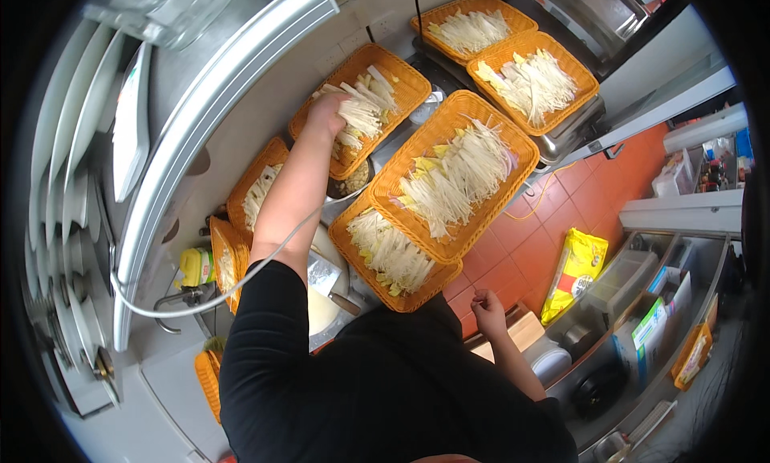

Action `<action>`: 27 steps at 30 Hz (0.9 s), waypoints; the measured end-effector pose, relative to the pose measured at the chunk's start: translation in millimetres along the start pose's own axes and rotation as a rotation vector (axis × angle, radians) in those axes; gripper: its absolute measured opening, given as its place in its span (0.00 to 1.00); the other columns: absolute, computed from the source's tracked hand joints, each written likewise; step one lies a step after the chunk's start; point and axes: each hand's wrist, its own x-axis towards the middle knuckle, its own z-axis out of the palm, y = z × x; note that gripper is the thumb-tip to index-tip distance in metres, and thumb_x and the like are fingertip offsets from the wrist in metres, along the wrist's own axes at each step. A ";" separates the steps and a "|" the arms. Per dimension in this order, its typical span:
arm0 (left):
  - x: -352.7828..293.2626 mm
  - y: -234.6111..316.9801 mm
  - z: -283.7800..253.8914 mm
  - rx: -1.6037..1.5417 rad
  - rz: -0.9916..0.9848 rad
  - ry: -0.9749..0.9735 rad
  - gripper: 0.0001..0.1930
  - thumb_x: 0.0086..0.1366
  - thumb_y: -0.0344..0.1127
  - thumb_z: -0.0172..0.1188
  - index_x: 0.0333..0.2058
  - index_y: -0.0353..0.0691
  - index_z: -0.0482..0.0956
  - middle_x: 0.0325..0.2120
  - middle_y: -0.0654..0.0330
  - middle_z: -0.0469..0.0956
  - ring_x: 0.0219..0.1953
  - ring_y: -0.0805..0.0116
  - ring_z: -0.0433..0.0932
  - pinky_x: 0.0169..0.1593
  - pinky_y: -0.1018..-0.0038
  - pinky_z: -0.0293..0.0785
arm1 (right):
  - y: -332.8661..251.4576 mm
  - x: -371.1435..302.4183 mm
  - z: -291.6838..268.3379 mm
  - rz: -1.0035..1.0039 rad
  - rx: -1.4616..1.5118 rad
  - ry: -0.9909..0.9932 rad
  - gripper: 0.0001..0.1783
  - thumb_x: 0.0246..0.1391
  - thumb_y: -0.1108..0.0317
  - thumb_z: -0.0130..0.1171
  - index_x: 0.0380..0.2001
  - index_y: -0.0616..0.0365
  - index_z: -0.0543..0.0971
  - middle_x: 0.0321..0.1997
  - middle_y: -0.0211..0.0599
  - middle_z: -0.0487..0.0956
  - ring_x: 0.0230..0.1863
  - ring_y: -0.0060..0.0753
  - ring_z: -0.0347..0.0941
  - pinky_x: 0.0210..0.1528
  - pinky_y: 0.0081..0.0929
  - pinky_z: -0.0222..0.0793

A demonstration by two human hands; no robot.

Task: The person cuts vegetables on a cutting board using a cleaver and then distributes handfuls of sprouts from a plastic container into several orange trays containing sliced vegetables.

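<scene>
My left hand (327, 115) reaches into an orange woven basket (409, 76) by the wall, its fingers closed on a bunch of white enoki mushrooms (362, 114); the fingertips are partly hidden. Low at my right side, away from the baskets, my right hand (488, 312) hangs with curled fingers and nothing visible in it. In front of me a large basket (525, 142) full of enoki and yellowish leaves (423, 168) overlaps another filled basket (337, 230) beneath its near edge.
Farther back stand two more filled baskets (589, 90) (513, 14). Others (241, 192) line the wall at left. A knife (325, 277) lies by my left arm. A white cable (241, 285) crosses that arm. Overhead at left is a plate shelf (220, 102); a yellow bag (576, 274) stands right.
</scene>
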 end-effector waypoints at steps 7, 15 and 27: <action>6.7 -8.3 -10.2 0.065 0.097 0.133 0.19 0.65 0.28 0.65 0.51 0.23 0.74 0.48 0.42 0.78 0.45 0.48 0.82 0.48 0.54 0.82 | 21.8 -15.3 19.0 0.103 0.089 0.006 0.14 0.59 0.75 0.61 0.48 0.62 0.76 0.38 0.33 0.79 0.36 0.22 0.74 0.40 0.23 0.74; -17.4 1.2 -57.9 0.011 -0.048 0.150 0.20 0.65 0.24 0.62 0.54 0.22 0.71 0.48 0.41 0.77 0.47 0.44 0.81 0.53 0.44 0.80 | 7.4 0.7 43.8 0.059 0.039 -0.016 0.14 0.59 0.75 0.62 0.48 0.62 0.76 0.36 0.33 0.79 0.36 0.22 0.75 0.39 0.24 0.74; -21.8 18.4 -80.5 -0.098 0.039 0.045 0.19 0.63 0.22 0.61 0.53 0.27 0.73 0.44 0.46 0.78 0.47 0.47 0.80 0.55 0.52 0.80 | 1.0 12.2 37.1 0.071 0.072 -0.052 0.12 0.60 0.75 0.61 0.47 0.60 0.76 0.37 0.29 0.78 0.38 0.21 0.74 0.43 0.22 0.72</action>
